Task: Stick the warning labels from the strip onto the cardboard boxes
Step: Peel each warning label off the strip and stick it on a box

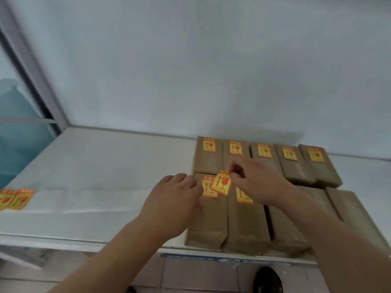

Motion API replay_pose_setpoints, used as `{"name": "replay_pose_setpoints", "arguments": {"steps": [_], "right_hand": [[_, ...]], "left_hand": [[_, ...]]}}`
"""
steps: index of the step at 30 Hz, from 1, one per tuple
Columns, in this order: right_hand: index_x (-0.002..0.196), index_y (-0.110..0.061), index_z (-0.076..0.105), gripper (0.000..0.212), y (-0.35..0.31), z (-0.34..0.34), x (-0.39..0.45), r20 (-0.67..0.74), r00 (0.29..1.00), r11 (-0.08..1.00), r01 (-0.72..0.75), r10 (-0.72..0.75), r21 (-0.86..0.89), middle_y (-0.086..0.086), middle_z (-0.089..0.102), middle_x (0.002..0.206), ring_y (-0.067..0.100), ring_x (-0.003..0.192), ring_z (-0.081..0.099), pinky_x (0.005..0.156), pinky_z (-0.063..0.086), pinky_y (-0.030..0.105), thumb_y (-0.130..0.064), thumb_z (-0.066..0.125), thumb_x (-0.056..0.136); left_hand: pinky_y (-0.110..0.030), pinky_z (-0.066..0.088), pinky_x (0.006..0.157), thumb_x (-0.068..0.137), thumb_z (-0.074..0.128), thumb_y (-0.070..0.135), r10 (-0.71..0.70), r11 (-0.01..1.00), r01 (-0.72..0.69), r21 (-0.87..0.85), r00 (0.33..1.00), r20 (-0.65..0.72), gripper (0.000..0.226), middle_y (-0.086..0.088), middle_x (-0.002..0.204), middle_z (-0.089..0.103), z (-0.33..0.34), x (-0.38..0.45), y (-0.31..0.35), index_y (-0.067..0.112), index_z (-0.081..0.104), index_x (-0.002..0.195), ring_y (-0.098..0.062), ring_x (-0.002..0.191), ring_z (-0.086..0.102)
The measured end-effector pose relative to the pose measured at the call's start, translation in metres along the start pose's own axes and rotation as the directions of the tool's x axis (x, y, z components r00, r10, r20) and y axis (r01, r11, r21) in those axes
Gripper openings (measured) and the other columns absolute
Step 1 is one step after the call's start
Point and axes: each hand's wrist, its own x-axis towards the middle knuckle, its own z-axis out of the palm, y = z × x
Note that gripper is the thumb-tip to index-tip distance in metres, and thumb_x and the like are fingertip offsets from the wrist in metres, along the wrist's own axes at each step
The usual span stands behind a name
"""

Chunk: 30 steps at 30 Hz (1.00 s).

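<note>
A person's right hand (254, 182) pinches a yellow-and-red warning label (221, 183) by its upper corner, the label hanging tilted just left of that hand, above the near row of cardboard boxes (245, 220) on the white worktop (101, 166). The left hand (173, 199), its fingers curled at the label's lower left edge, covers part of the nearest box; whether it grips anything cannot be told. Beyond both hands stands a far row of five boxes (264, 159), each labelled. Far left of the left hand lies the label strip (14, 198)
</note>
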Motion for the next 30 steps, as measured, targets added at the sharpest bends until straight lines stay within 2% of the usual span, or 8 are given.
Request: {"name": "replay_pose_setpoints", "arguments": {"steps": [2, 6, 11, 16, 20, 25, 30], "right_hand": [[0.088, -0.029, 0.053, 0.01, 0.024, -0.012, -0.021, -0.059, 0.996, 0.998, -0.058, 0.06, 0.036, -0.009, 0.06, 0.081, 0.006, 0.071, 0.057, 0.061, 0.044, 0.022, -0.025, 0.049, 0.096], [0.092, -0.031, 0.052, 0.009, 0.07, -0.034, -0.056, -0.13, 0.976, 0.978, -0.159, 0.176, 0.132, -0.01, 0.061, 0.084, 0.009, 0.076, 0.059, 0.064, 0.047, 0.027, -0.027, 0.047, 0.098], [0.088, -0.03, 0.053, 0.014, 0.115, -0.051, -0.09, -0.151, 0.954, 0.957, -0.231, 0.258, 0.176, -0.012, 0.061, 0.081, 0.004, 0.073, 0.056, 0.061, 0.038, 0.021, -0.025, 0.046, 0.099], [0.09, -0.033, 0.054, 0.011, 0.15, -0.058, -0.11, -0.141, 0.939, 0.938, -0.285, 0.315, 0.198, -0.013, 0.062, 0.086, 0.003, 0.081, 0.058, 0.066, 0.039, 0.021, -0.027, 0.049, 0.098], [0.092, -0.03, 0.056, 0.008, 0.171, -0.065, -0.116, -0.149, 0.936, 0.933, -0.283, 0.32, 0.223, -0.013, 0.063, 0.089, 0.0, 0.082, 0.057, 0.065, 0.036, 0.017, -0.025, 0.053, 0.097], [0.094, -0.027, 0.057, 0.006, 0.185, -0.066, -0.111, -0.115, 0.947, 0.938, -0.271, 0.301, 0.217, -0.015, 0.06, 0.086, -0.001, 0.079, 0.054, 0.064, 0.035, 0.015, -0.024, 0.053, 0.097], [0.091, -0.03, 0.058, 0.007, 0.194, -0.062, -0.106, -0.051, 0.957, 0.939, -0.268, 0.285, 0.216, -0.012, 0.062, 0.088, 0.005, 0.084, 0.057, 0.068, 0.038, 0.018, -0.026, 0.055, 0.096]], "left_hand": [[-0.035, 0.047, 0.082, 0.092, 0.032, 0.039, 0.048, 0.999, -0.048, -0.004, 0.999, -0.016, 0.038, 0.005, 0.105, 0.064, -0.006, 0.015, 0.026, 0.024, 0.066, 0.104, -0.018, 0.099, 0.059], [-0.034, 0.038, 0.096, 0.099, 0.033, 0.041, 0.124, 0.992, -0.124, -0.028, 0.992, 0.014, 0.035, 0.007, 0.124, 0.054, -0.006, 0.043, 0.072, 0.028, 0.055, 0.122, -0.016, 0.116, 0.048], [-0.037, 0.034, 0.101, 0.099, 0.033, 0.046, 0.199, 0.979, -0.198, -0.039, 0.98, 0.021, 0.038, 0.005, 0.128, 0.054, 0.008, 0.073, 0.122, 0.027, 0.056, 0.123, -0.017, 0.123, 0.044], [-0.039, 0.038, 0.097, 0.098, 0.033, 0.048, 0.302, 0.953, -0.302, -0.026, 0.953, 0.026, 0.041, 0.001, 0.124, 0.057, 0.02, 0.086, 0.159, 0.024, 0.059, 0.119, -0.02, 0.118, 0.047], [-0.04, 0.045, 0.093, 0.096, 0.035, 0.053, 0.392, 0.919, -0.393, -0.037, 0.92, -0.023, 0.043, 0.001, 0.116, 0.062, 0.037, 0.088, 0.186, 0.023, 0.063, 0.111, -0.021, 0.111, 0.053], [-0.04, 0.044, 0.095, 0.094, 0.036, 0.061, 0.466, 0.882, -0.469, -0.05, 0.882, -0.066, 0.051, 0.001, 0.119, 0.059, 0.053, 0.092, 0.203, 0.023, 0.057, 0.121, -0.021, 0.112, 0.052], [-0.038, 0.046, 0.092, 0.094, 0.043, 0.051, 0.49, 0.868, -0.495, -0.044, 0.868, -0.087, 0.038, 0.002, 0.117, 0.059, 0.059, 0.095, 0.206, 0.026, 0.059, 0.117, -0.019, 0.109, 0.054]]}}
